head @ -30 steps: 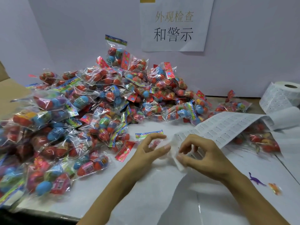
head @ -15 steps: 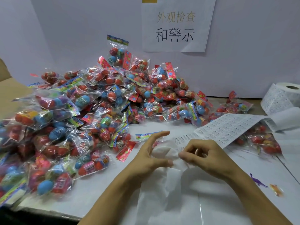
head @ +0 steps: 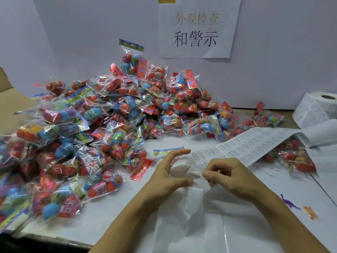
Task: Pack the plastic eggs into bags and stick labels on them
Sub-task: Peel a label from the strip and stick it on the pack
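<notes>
Label strip [head: 242,148] pinched, seemingly, between left hand [head: 167,178] and right hand [head: 231,176].

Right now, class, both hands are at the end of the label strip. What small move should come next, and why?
Probably peel one label free: the right hand pinches the label strip edge, the left hand holds the spent backing paper, and the egg bags wait beside them.

I observe a white table [head: 113,221]. A large heap of bagged plastic eggs [head: 102,128] covers its left and rear. A label roll [head: 317,108] stands at the right rear, its label strip [head: 255,145] trailing across further bags [head: 291,157]. A purple toy dinosaur [head: 289,202] and an orange toy [head: 310,212] lie at the right edge.
</notes>
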{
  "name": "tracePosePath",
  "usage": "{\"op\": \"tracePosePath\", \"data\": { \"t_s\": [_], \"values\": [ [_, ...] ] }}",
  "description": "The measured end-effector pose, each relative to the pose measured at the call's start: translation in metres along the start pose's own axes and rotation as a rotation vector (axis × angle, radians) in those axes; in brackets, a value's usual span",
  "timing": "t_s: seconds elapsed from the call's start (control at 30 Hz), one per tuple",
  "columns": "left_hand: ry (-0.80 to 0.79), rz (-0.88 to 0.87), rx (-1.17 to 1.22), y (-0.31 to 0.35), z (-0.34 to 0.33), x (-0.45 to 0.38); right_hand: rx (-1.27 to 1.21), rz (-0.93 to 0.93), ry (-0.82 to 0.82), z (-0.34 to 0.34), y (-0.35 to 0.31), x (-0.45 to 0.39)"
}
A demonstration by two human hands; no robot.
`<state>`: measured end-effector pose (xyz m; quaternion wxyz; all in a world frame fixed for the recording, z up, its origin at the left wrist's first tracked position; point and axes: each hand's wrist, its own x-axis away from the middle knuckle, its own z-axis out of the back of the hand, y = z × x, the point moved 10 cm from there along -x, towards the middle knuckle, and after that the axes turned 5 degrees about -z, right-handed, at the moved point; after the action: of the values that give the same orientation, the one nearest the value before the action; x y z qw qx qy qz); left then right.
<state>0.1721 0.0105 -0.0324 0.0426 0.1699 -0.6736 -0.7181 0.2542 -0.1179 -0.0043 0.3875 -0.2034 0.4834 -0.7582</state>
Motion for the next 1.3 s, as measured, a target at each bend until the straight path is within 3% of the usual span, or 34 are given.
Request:
{"op": "tracePosePath", "data": {
  "t_s": [0.2,0.33,0.43,0.6,0.7,0.77,0.9,1.0,1.3],
  "values": [
    [0.033,0.033,-0.010,-0.003,0.002,0.001,0.055,-0.036,0.074,0.009,0.004,-0.002],
    [-0.006,0.015,-0.162,-0.002,-0.001,0.002,-0.159,-0.011,0.272,0.039,0.005,0.000],
    [-0.089,-0.104,-0.387,0.006,-0.012,0.003,-0.237,-0.004,0.455,0.061,0.014,0.004],
    [-0.307,-0.178,-0.542,-0.001,-0.045,0.011,-0.054,0.053,0.488,0.051,0.008,0.005],
    [-0.309,-0.175,-0.570,0.002,-0.047,0.012,0.047,0.089,0.510,0.045,0.003,0.007],
    [-0.209,-0.161,-0.495,0.012,-0.037,0.007,0.101,0.139,0.533,0.042,-0.003,0.009],
    [-0.009,0.021,-0.070,0.008,-0.017,0.000,0.226,0.262,0.490,0.024,-0.019,0.012],
    [0.012,0.074,0.118,0.000,-0.015,-0.001,0.250,0.325,0.416,0.012,-0.027,0.013],
    [-0.023,0.093,0.369,-0.006,-0.014,-0.003,0.252,0.386,0.357,0.007,-0.031,0.014]
  ]
}}
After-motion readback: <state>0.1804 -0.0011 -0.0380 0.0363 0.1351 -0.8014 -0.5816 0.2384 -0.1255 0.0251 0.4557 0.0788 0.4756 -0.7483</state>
